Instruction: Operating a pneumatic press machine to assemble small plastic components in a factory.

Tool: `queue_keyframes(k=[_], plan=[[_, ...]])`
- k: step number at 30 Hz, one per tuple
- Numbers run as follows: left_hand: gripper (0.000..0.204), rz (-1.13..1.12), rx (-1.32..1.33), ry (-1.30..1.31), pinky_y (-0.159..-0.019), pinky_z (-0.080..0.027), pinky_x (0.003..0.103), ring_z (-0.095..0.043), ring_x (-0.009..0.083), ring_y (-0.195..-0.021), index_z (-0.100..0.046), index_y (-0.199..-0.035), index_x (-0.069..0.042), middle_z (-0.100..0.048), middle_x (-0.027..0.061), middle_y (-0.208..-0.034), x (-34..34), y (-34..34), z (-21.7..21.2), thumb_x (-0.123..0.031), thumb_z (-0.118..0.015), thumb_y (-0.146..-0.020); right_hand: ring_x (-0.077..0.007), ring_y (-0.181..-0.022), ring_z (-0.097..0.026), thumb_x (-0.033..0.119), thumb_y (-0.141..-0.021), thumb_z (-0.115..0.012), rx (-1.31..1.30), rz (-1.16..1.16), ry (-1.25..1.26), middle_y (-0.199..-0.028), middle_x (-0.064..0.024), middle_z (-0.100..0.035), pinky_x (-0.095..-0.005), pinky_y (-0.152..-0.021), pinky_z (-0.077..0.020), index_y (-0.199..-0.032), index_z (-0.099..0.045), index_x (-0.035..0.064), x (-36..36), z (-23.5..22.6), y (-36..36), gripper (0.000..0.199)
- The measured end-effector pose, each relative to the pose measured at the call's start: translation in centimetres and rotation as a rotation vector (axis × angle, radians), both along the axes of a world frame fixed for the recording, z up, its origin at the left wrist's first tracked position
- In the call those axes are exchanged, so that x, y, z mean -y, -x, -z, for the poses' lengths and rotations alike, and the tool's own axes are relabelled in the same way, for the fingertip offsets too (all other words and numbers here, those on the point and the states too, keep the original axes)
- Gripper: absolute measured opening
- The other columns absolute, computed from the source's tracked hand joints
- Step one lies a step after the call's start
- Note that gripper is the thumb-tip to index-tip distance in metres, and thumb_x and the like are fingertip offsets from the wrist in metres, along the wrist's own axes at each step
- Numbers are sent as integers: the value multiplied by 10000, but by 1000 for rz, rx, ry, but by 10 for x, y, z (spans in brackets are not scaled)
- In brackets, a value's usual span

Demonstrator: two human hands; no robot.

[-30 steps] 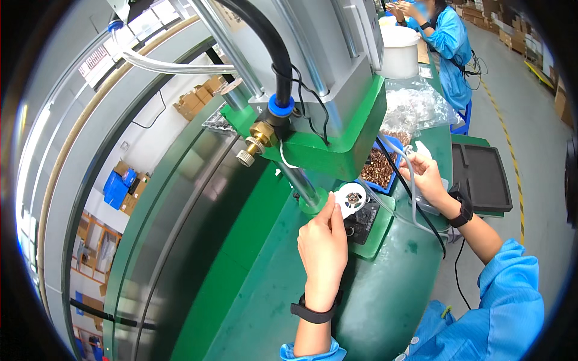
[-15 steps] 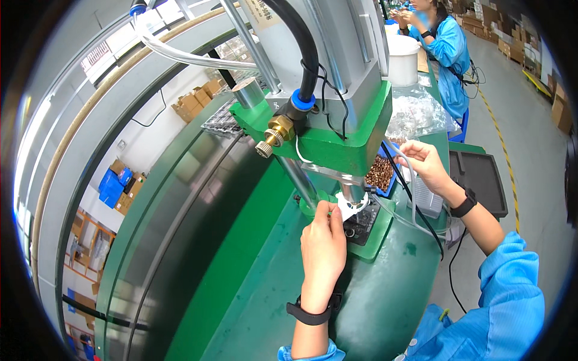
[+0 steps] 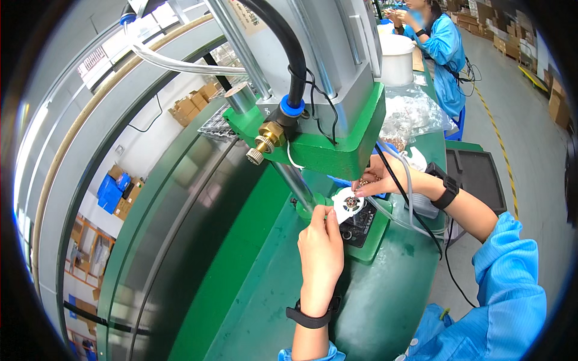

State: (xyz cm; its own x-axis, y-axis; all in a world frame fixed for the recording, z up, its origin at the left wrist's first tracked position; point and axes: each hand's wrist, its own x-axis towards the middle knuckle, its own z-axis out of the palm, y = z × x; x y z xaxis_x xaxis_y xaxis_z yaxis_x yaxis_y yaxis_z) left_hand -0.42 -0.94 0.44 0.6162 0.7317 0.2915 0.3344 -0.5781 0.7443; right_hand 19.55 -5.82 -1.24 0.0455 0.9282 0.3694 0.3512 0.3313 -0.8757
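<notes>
A white plastic disc-shaped part (image 3: pixel 342 212) with a narrow tab and a copper-coloured piece in its middle is tilted over the press base. My left hand (image 3: pixel 322 243) pinches its tab between thumb and fingers. At the part's far right edge, my right hand (image 3: pixel 394 178) has its thumb and fingertips closed on the rim; some fingers are hidden behind. Just under the part lies the black fixture plate (image 3: pixel 361 231) on the green base (image 3: pixel 372 248). Above stands the press with its green head (image 3: pixel 355 135).
Black and clear hoses (image 3: pixel 412 207) run beside my right wrist. Behind that hand, a blue tray (image 3: pixel 340 180) of small copper pieces is mostly covered. A clear plastic bag (image 3: pixel 415 111) and a white bucket (image 3: pixel 397 63) stand farther back. Beyond, a person in blue (image 3: pixel 442 51) works.
My right hand has come down and left from behind the hoses to the white part. The metal ram over the part has gone from view, and the part's copper-coloured centre now shows.
</notes>
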Motion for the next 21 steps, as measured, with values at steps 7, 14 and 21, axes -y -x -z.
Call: queue_keyframes(k=[7, 14, 21], plan=[[204, -4, -16, -9, -592, -432, 344, -594, 271, -625, -543, -900, 15, -599, 188, -700, 0, 0, -1, -165, -448, -887, -76, -591, -353, 211, -733, -686, 88, -74, 110, -704, 28, -475, -233, -518, -266, -829, -662, 71, 1, -17, 7, 171], [158, 8, 34, -48, -576, -408, 469, -566, 387, -643, -518, -857, -11, -562, 202, -627, -2, 1, -1, -136, -431, -897, -85, -691, -437, 184, -748, -677, 122, 36, 102, -758, -8, -495, -235, -617, -360, -902, -655, 43, 16, -26, 6, 210], [157, 10, 15, -25, -579, -417, 471, -565, 399, -649, -497, -861, 0, -571, 215, -643, 1, 0, 1, -132, -421, -901, -72, -625, -417, 76, -751, -621, 208, 560, -303, -712, -8, -448, -231, -559, -351, -995, -616, 46, 37, 48, -48, 247]])
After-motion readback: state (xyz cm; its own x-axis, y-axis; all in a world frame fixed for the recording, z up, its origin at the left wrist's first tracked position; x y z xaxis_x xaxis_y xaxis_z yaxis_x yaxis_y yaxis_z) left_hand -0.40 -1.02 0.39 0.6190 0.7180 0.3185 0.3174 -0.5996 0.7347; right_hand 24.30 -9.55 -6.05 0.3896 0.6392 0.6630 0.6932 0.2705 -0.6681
